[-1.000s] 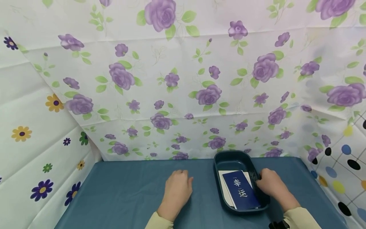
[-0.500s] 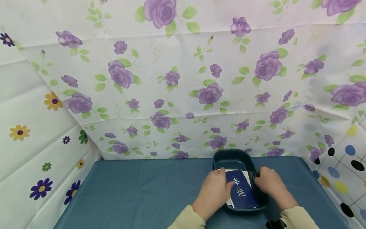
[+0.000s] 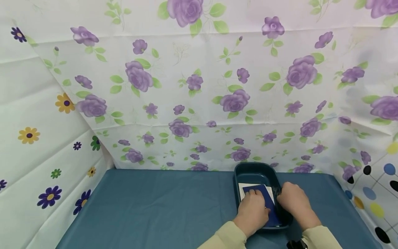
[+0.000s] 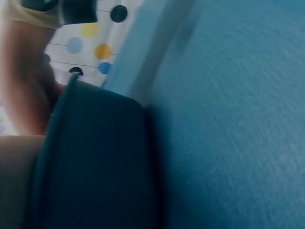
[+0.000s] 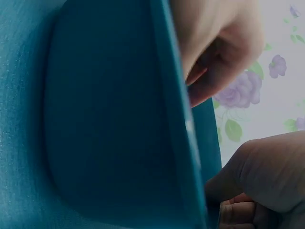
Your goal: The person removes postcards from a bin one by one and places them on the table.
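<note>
A dark teal tray [image 3: 237, 180] stands on the table's right half, holding a blue booklet [image 3: 271, 211] on top of white paper [image 3: 244, 186]. My left hand [image 3: 253, 211] is over the booklet, fingers bent toward its face and thumb near its right side. Whether it pinches the booklet is hidden. My right hand [image 3: 293, 200] grips the tray's right rim, thumb and fingers curled at the edge. In the right wrist view, the left hand [image 5: 221, 43] dips past the rim while the right hand [image 5: 267, 176] stays at the tray.
A blue-green cloth [image 3: 155, 207] covers the table. Behind it hangs a curtain with purple roses [image 3: 234, 101]. Yellow and violet daisies mark the left sheet [image 3: 29, 135]; coloured dots mark the right one [image 3: 370, 193].
My left hand has moved right from the bare table into the tray, covering the characters on the booklet. My right hand has stayed at the tray's right rim. The view has shifted slightly.
</note>
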`<control>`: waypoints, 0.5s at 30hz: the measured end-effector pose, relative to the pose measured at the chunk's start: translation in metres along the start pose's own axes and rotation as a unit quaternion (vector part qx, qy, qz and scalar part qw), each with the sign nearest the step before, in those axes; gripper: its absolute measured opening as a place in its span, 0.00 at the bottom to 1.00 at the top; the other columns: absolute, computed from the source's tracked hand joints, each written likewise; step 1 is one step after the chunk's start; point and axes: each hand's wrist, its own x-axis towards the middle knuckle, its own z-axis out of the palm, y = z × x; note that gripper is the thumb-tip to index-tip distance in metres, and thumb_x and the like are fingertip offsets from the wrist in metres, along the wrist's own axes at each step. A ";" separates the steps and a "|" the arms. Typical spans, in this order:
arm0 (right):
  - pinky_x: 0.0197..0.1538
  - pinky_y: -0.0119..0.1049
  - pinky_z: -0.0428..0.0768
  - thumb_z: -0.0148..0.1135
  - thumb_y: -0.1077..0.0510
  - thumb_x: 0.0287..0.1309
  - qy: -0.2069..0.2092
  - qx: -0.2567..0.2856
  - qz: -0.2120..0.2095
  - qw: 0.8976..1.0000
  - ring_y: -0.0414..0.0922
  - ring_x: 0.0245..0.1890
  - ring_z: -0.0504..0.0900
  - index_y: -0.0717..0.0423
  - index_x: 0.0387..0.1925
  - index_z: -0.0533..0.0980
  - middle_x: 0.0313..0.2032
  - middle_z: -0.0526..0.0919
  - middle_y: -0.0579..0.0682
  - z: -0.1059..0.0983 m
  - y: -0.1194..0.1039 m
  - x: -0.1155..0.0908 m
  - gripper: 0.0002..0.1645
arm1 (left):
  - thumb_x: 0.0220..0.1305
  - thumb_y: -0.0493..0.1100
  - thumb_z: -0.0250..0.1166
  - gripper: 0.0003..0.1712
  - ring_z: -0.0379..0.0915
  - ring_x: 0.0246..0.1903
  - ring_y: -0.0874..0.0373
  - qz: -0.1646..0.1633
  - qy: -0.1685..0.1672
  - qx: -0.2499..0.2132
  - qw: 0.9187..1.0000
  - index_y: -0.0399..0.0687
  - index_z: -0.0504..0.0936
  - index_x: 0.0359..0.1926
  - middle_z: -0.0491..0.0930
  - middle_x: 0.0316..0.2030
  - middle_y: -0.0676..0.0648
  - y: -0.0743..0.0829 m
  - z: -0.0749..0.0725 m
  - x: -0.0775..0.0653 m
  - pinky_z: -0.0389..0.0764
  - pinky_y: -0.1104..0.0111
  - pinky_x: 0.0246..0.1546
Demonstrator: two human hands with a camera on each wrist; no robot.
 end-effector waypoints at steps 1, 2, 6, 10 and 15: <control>0.21 0.40 0.66 0.52 0.61 0.52 0.004 -0.003 -0.001 1.000 0.47 0.18 0.67 0.56 0.19 0.69 0.18 0.68 0.52 0.000 -0.001 0.000 0.08 | 0.55 0.69 0.59 0.42 0.70 0.45 0.59 -0.011 0.008 0.014 1.000 0.41 0.69 0.58 0.73 0.47 0.47 0.002 0.002 0.001 0.73 0.71 0.41; 0.21 0.40 0.65 0.53 0.61 0.52 0.008 -0.006 0.000 1.000 0.47 0.18 0.67 0.56 0.19 0.70 0.18 0.68 0.52 0.000 -0.003 0.000 0.08 | 0.54 0.71 0.58 0.45 0.70 0.46 0.57 -0.023 0.015 0.027 0.999 0.40 0.69 0.59 0.72 0.48 0.46 0.003 0.004 0.003 0.73 0.71 0.41; 0.22 0.41 0.65 0.53 0.61 0.53 0.020 -0.011 0.004 1.000 0.48 0.19 0.68 0.57 0.20 0.70 0.19 0.69 0.53 -0.002 -0.007 0.000 0.08 | 0.50 0.78 0.54 0.55 0.68 0.46 0.55 -0.065 0.017 0.098 0.993 0.37 0.65 0.62 0.70 0.51 0.42 0.009 0.008 0.008 0.73 0.70 0.41; 0.22 0.42 0.66 0.54 0.61 0.52 0.013 -0.015 0.019 1.000 0.48 0.19 0.69 0.57 0.21 0.71 0.19 0.70 0.53 -0.002 -0.008 0.000 0.07 | 0.44 0.83 0.52 0.61 0.70 0.43 0.55 -0.091 -0.026 0.155 0.983 0.38 0.63 0.64 0.70 0.50 0.41 0.014 0.012 0.010 0.73 0.70 0.39; 0.22 0.42 0.67 0.56 0.60 0.52 -0.001 -0.015 0.028 0.999 0.49 0.21 0.70 0.59 0.25 0.73 0.21 0.72 0.53 -0.003 -0.010 0.002 0.06 | 0.39 0.84 0.54 0.65 0.71 0.42 0.55 -0.120 -0.044 0.157 0.979 0.40 0.61 0.65 0.71 0.50 0.41 0.017 0.015 0.012 0.73 0.69 0.41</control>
